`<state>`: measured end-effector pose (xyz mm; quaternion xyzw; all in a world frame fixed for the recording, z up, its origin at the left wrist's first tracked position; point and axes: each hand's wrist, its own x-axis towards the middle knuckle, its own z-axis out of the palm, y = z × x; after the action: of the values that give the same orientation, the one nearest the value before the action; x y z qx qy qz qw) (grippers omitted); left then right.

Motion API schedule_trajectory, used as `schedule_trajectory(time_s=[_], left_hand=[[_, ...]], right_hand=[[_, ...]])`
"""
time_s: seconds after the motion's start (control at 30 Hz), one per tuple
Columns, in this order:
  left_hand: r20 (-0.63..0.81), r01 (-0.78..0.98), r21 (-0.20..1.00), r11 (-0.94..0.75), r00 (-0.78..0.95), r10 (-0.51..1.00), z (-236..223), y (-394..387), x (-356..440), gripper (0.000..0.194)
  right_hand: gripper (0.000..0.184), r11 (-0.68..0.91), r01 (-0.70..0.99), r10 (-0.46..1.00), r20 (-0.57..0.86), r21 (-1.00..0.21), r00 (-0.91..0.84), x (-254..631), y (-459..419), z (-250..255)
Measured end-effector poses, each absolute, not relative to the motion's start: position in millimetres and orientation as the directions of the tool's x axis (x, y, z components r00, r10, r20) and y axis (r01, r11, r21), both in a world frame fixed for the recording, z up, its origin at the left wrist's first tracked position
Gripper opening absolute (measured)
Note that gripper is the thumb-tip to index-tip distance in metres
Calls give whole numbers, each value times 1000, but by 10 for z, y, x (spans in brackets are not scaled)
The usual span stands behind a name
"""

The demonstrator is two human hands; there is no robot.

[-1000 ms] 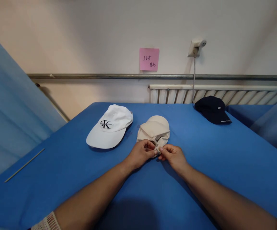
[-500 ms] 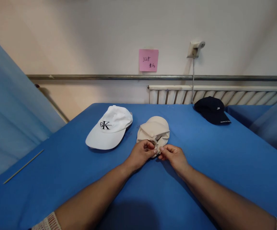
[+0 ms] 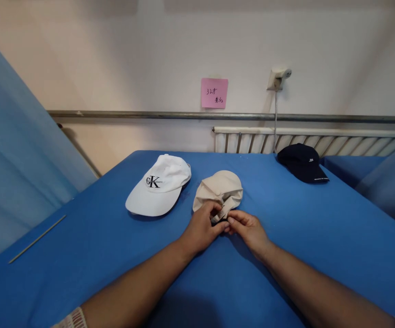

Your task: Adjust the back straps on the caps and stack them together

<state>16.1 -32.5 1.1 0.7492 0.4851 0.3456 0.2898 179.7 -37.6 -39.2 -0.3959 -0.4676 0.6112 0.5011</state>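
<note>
There's the small, crumpled, beige cloth cap (image 3: 220,183), resting on the blue-covered table (image 3: 286,269) right in front of the person, back edge toward them. The left hand (image 3: 200,230) curves around that edge, thumb and forefinger parted; I can't tell how firmly it grips. The right hand (image 3: 252,234) has its fingertips pinched together on the cap, just beside the left thumb. It looks light and soft, likely to fold easily, hardly fragile; the strap end seems the place to pinch, the crown the part to steady. The covering looks smooth. Over by the wall, a pink square paper note (image 3: 214,93) hangs above a long metal rail (image 3: 170,115).
</note>
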Motion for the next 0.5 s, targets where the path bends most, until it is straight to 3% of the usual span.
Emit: schedule_trajectory(time_s=[0.13,0.23,0.3,0.4,0.5], left_hand=[[326,590,672,-448,308,894,64,-304,116,16],[373,589,654,-475,295,880,103,-282,76,18],[391,578,663,-476,275,879,141,-290,55,18],[376,566,685,-459,266,888,200,-340,50,17],[394,561,653,-509,323,861,238,-403,69,18]], right_hand=[[40,-46,-246,973,12,-968,-230,1799,-382,-431],[35,55,-142,995,66,-988,-69,1805,-354,-471],[33,200,20,977,201,-980,66,1827,-335,-467],[38,446,299,874,482,-844,58,1866,-317,-413],[39,573,463,778,626,-676,-48,1885,-288,-361]])
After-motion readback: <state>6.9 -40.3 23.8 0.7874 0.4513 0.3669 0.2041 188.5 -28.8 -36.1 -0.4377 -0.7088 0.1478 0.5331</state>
